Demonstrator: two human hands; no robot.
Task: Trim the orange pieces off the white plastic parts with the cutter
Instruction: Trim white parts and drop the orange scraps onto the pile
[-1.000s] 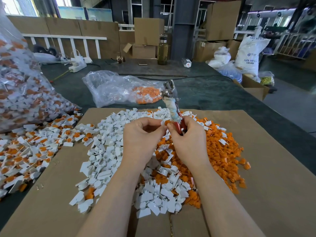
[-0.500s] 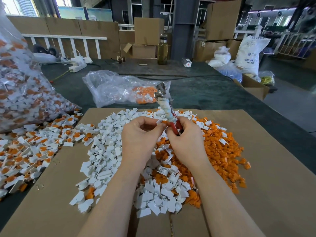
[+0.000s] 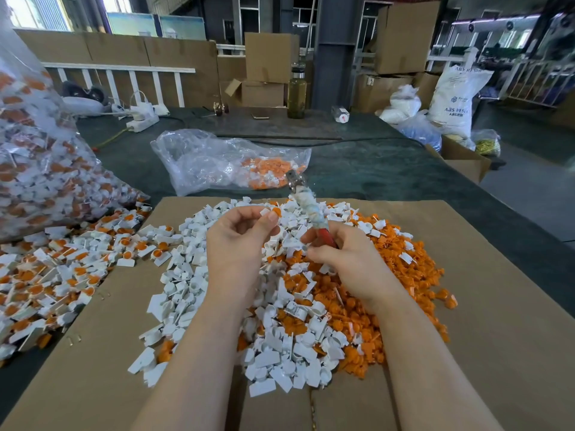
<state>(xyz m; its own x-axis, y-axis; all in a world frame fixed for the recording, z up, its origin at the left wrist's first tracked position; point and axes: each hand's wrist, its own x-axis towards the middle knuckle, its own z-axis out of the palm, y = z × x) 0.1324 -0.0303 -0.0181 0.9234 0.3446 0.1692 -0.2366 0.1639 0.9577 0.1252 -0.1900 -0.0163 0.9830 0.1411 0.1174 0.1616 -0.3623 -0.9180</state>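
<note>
My left hand [image 3: 241,234] pinches part [image 3: 270,213]; right hand [image 3: 345,259] grips cutter [image 3: 306,209], tip toward 12 o'clock. Between cuts, I judge; next, bring part to blades.

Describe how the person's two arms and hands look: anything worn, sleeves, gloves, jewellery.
Both arms are bare up to the bottom edge of the picture; no sleeve shows. The left hand and right hand wear no gloves. No ring, watch or bracelet is visible on either hand or wrist. The fingernails that show are short and unpainted.
</note>
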